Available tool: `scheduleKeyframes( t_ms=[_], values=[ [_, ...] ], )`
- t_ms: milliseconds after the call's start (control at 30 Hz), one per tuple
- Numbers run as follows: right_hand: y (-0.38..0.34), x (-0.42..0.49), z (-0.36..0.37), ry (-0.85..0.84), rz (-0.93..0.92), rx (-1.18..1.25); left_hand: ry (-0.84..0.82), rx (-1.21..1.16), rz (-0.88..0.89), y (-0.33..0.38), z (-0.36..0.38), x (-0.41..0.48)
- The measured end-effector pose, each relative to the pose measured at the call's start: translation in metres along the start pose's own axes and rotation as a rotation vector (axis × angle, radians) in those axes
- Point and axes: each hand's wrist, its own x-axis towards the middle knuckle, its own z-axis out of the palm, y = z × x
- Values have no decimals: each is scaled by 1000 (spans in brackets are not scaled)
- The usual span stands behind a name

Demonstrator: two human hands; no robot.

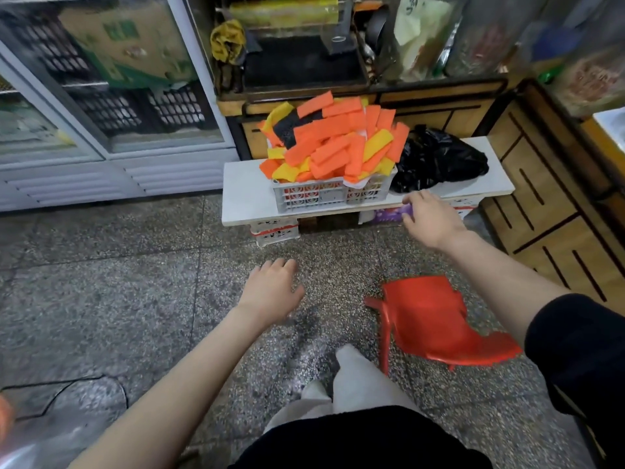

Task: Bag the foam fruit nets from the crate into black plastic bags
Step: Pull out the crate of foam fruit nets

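Observation:
A white plastic crate [333, 197] stands on a low white bench [247, 194], heaped with orange, yellow and a few black foam fruit nets [333, 143]. A crumpled pile of black plastic bags [439, 160] lies on the bench just right of the crate. My right hand [431, 220] reaches out at the bench's front edge, below the bags, fingers loosely bent and holding nothing. My left hand [270, 291] hangs over the floor well short of the bench, relaxed and empty.
A red plastic stool [436, 319] stands on the speckled floor under my right forearm. Glass-door fridges [101, 96] line the left wall, wooden cabinets [548, 204] the right. White crates [275, 231] prop the bench. My legs are at the bottom.

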Motion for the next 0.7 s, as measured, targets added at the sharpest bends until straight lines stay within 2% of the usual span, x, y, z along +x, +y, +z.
scheduleKeyframes(
  t_ms=[233, 700],
  values=[
    [2, 68, -2, -33, 12, -30, -16, 13, 19, -21, -21, 65],
    [24, 243, -32, -63, -72, -32, 0, 0, -62, -22, -86, 217]
  ],
)
